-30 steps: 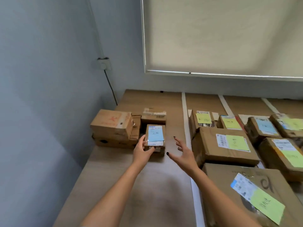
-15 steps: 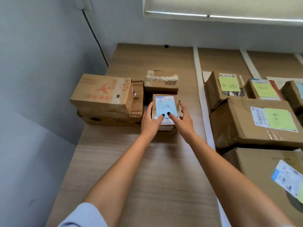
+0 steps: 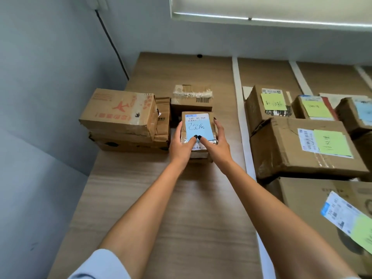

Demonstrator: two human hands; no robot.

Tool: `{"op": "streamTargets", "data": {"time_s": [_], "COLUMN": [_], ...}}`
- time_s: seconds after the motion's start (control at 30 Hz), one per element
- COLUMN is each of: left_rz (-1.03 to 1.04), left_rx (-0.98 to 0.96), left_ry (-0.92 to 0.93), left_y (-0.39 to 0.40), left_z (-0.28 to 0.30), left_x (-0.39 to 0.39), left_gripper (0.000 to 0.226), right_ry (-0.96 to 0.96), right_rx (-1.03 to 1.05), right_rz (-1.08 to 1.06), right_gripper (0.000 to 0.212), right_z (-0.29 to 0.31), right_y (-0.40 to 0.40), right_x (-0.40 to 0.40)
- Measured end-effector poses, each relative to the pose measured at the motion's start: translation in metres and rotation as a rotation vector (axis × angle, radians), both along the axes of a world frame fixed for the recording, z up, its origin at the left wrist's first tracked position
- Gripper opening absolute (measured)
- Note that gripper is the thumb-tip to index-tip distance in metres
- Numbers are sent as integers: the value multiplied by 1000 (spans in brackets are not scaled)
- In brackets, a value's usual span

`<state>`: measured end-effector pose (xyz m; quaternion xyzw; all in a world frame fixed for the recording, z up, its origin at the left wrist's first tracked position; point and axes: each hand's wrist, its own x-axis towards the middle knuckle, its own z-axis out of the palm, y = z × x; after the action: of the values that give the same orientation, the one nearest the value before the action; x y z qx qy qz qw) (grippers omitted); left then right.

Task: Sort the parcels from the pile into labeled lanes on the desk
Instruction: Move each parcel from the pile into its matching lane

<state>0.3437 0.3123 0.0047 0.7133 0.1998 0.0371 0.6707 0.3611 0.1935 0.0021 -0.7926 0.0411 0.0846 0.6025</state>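
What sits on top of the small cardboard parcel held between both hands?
A blue sticky note with handwriting, over a white shipping label, on the small cardboard parcel. Both thumbs, of the left hand and right hand, cover the note's lower edge.

Pale grey-blue wall (image 3: 60, 63) behind and left of the desk. High on that wall, a white socket (image 3: 101, 4), top left; dropping from it, a black cable (image 3: 112, 47), slanting down the wall. Further right along the wall, a cream roller blind (image 3: 281, 7) above a bright strip.
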Motion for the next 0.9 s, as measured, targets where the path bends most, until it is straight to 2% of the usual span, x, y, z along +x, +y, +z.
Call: {"op": "streamTargets", "data": {"time_s": [0.3,0.53,0.63,0.9], "left_rz": [-42,-76,-63,-94], "left_rx": [75,83,65,-37], "left_ry": [-130,-288,-313,-338], "left_y": [-79,-233,-308,-448], "left_z": [73,134,154,187], "left_x": [-43,-77,-93,-115], "left_gripper": [66,67,67,67], "right_ry": [-72,-218,-278,-293], "right_rx": [66,60,-9,-18], "right_rz": [-33,-39,-41,-62], "right_gripper": [87,79,81,81], "right_z": [69,135,159,195], "right_y": [-83,-238,-314,-452], "right_x": [-43,-77,-92,-113]}}
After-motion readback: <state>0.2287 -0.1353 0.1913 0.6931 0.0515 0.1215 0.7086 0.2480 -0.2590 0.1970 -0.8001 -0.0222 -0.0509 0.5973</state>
